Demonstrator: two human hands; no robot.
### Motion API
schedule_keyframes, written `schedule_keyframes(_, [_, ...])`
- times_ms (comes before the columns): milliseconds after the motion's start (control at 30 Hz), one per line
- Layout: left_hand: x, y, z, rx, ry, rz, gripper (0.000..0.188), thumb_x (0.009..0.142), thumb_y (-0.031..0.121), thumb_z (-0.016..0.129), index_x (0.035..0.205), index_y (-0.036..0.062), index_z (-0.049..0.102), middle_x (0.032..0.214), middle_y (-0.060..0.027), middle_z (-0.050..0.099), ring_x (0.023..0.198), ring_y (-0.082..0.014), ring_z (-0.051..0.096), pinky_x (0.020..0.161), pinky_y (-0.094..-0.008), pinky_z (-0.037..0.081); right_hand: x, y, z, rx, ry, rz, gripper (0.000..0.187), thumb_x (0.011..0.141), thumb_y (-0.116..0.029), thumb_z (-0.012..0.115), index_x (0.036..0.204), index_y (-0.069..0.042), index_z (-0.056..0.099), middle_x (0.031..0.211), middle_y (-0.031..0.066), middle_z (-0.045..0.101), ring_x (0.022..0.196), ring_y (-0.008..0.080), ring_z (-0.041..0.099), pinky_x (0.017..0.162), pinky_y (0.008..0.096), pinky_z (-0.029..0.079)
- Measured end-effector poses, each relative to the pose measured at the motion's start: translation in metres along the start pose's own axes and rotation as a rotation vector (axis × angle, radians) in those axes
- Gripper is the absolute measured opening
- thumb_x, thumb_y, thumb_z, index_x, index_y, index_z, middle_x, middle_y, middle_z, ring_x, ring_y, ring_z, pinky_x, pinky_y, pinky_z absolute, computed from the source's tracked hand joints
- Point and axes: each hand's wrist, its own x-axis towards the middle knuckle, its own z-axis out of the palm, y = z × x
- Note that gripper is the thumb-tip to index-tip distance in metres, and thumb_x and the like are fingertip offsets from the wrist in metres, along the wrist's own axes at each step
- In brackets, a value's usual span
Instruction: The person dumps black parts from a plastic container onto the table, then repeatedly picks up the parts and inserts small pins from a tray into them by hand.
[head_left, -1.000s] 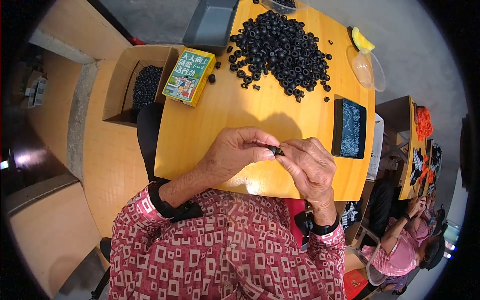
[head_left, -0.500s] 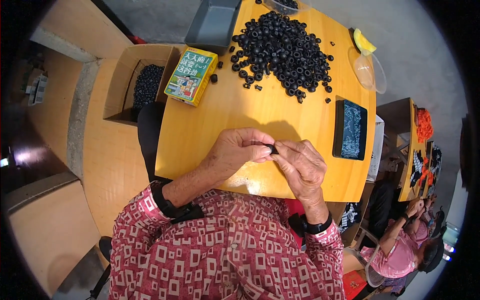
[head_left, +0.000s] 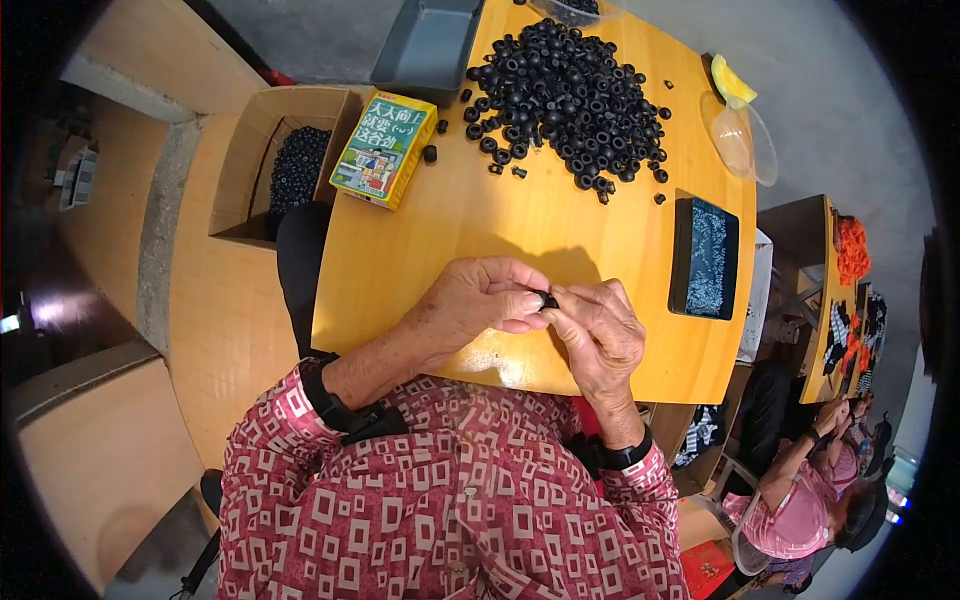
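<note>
With my left hand (head_left: 470, 300) and right hand (head_left: 603, 335) I pinch a small black piece (head_left: 547, 299) over the yellow table (head_left: 420, 250). Beyond lies a heap of black parts (head_left: 570, 100), a green-and-yellow box (head_left: 380, 150) to its left; a dark tray (head_left: 682, 255) sits at my right.

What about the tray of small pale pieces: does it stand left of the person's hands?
No, the tray lies on the table, right of both the left hand and right hand.
</note>
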Motion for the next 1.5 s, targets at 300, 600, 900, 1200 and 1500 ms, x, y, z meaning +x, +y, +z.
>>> schedule_keyframes(300, [0.001,-0.007,-0.003,0.089,-0.134,0.037,0.025,0.100,0.010,0.058,0.119,-0.0053,0.058,0.108,-0.0111,0.065,0.099,-0.0172,0.068,0.088,-0.0293,0.057,-0.007,0.000,0.000,0.012,-0.010,0.011,0.027,0.071,-0.006,0.083,0.097,-0.001,0.076,0.087,0.0091,0.070,0.076,0.0212,0.062,0.067,0.0319,0.049])
schedule_keyframes(600, [0.002,-0.015,0.003,0.098,-0.117,0.061,0.025,0.100,0.011,0.057,0.118,-0.0050,0.057,0.107,-0.0074,0.062,0.098,-0.0128,0.063,0.084,-0.0267,0.056,-0.008,0.001,-0.005,-0.210,-0.014,-0.176,0.039,0.069,-0.014,0.086,0.104,-0.004,0.073,0.093,0.0056,0.069,0.078,0.0204,0.061,0.070,0.0336,0.046])
schedule_keyframes(900, [0.004,-0.006,-0.002,0.171,-0.185,0.047,0.029,0.098,0.016,0.061,0.120,-0.0038,0.060,0.104,-0.0057,0.065,0.095,-0.0112,0.063,0.084,-0.0264,0.054,-0.011,-0.002,-0.004,-0.330,0.027,-0.253,0.037,0.069,-0.011,0.085,0.103,-0.002,0.072,0.090,0.0076,0.068,0.075,0.0215,0.061,0.070,0.0332,0.045])
schedule_keyframes(1200, [0.007,-0.007,0.001,0.181,-0.150,0.117,0.023,0.096,0.015,0.063,0.111,-0.0020,0.067,0.097,-0.0037,0.069,0.091,-0.0089,0.064,0.080,-0.0244,0.052,-0.003,-0.017,-0.005,-0.466,-0.002,-0.230,0.043,0.069,-0.010,0.085,0.108,-0.001,0.069,0.094,0.0093,0.067,0.078,0.0231,0.061,0.072,0.0355,0.045])
schedule_keyframes(1500, [0.008,-0.009,0.019,0.295,0.022,0.255,0.020,0.093,0.011,0.064,0.108,-0.0026,0.069,0.091,-0.0004,0.069,0.086,-0.0042,0.059,0.078,-0.0224,0.049,0.005,-0.015,-0.009,-0.557,-0.029,-0.205,0.043,0.070,-0.015,0.084,0.108,0.000,0.069,0.094,0.0098,0.066,0.078,0.0238,0.060,0.072,0.0363,0.047])
